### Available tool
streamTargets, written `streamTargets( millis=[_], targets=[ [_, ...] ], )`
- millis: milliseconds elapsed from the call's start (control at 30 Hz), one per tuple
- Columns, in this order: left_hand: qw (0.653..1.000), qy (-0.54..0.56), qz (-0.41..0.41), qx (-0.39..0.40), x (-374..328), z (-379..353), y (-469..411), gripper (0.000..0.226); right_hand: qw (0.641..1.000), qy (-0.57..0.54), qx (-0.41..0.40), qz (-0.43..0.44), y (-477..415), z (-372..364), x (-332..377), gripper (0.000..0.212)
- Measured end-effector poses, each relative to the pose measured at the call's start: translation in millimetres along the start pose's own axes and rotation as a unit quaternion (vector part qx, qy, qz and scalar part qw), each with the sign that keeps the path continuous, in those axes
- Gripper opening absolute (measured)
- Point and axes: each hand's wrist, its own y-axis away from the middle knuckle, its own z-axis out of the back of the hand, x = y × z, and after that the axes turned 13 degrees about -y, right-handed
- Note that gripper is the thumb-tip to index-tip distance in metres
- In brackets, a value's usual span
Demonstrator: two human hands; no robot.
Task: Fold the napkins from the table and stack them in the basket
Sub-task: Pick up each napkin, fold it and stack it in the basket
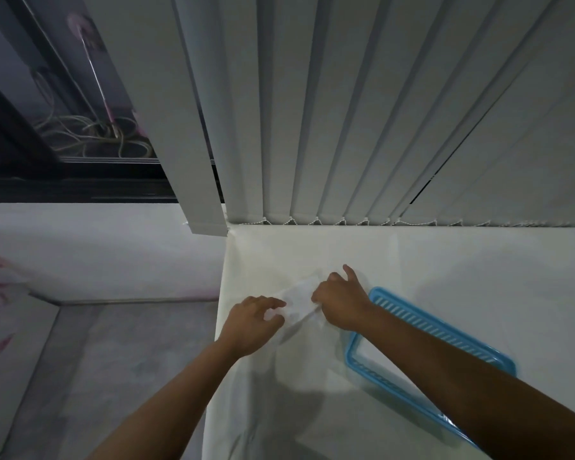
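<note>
A white napkin (298,298) lies crumpled on the white table (445,260), between my two hands. My left hand (251,322) pinches its near left edge with thumb and fingers. My right hand (341,302) grips its right side, with the index finger pointing away. A shallow blue basket (445,330) with slotted walls sits on the table just right of the napkin; my right forearm crosses over it and hides much of its inside.
Vertical white blinds (379,127) hang along the table's far edge. The table's left edge drops to a grey floor (113,360). A dark window (47,127) shows cables beyond it at upper left.
</note>
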Motion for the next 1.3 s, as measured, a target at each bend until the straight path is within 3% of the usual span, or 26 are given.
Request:
streamTargets(
  millis=[133,200,367,533,633,733,833,933,1000,1133,1267,1300],
  targets=[
    [0.997,-0.022,0.026,-0.072,-3,-10,-16,0.032,1.000,0.029,0.005,-0.004,9,-11,-1,0.040],
    [0.994,-0.063,0.031,-0.089,-4,-12,-27,0.032,0.999,0.028,0.003,-0.018,13,-13,2,0.039],
    [0.990,-0.125,0.055,-0.030,-15,-9,-48,0.038,0.999,-0.008,-0.012,-0.045,23,-12,10,0.038],
    [0.989,-0.116,0.092,0.017,-16,-8,-59,0.025,0.987,-0.113,-0.113,-0.032,39,-13,17,0.035],
    [0.993,-0.020,0.110,0.022,-10,-3,-61,0.009,0.972,-0.149,-0.176,-0.036,49,-19,20,0.034],
    [0.983,0.130,0.125,0.020,-5,5,-56,0.009,0.949,-0.231,-0.207,-0.057,59,-20,28,0.032],
    [0.937,0.309,0.158,0.036,-3,14,-43,0.003,0.933,-0.296,-0.191,-0.078,68,-16,42,0.031],
    [0.900,0.403,0.159,0.039,-2,18,-32,0.022,0.904,-0.372,-0.168,-0.131,73,-17,56,0.028],
    [0.874,0.460,0.151,0.033,-4,20,-24,0.029,0.857,-0.461,-0.141,-0.181,74,-18,63,0.029],
    [0.823,0.552,0.129,0.025,-13,18,-5,0.033,0.657,-0.703,0.005,-0.270,82,-16,81,0.047],
    [0.806,0.581,0.101,0.052,-23,13,12,0.030,0.475,-0.836,-0.049,-0.270,76,-21,87,0.029],
    [0.807,0.580,0.094,0.059,-26,13,17,0.031,0.446,-0.851,-0.078,-0.267,74,-20,86,0.022]
  ],
)
